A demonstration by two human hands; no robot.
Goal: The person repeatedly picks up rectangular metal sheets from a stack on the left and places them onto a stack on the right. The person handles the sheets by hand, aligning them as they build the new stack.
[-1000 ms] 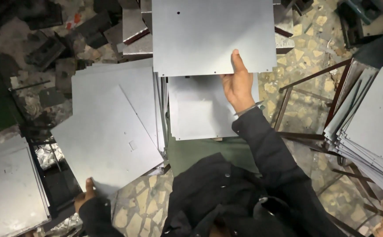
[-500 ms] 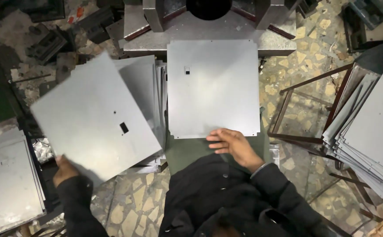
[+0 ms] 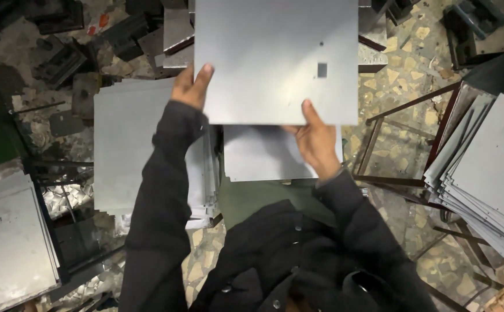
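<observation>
Both hands hold one grey metal sheet (image 3: 269, 58) flat out front, over another sheet (image 3: 263, 156). Left hand (image 3: 189, 88) grips the left edge, right hand (image 3: 317, 141) pinches the near edge. Sheet is square, matte, with a small rectangular cutout (image 3: 322, 70).

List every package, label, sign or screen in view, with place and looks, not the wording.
None show: no package, label, sign or screen.
Only bare metal: both hands, left hand and right hand, hold a grey sheet with a small square hole.
Grey sheet stacks lie at left and right.
</observation>
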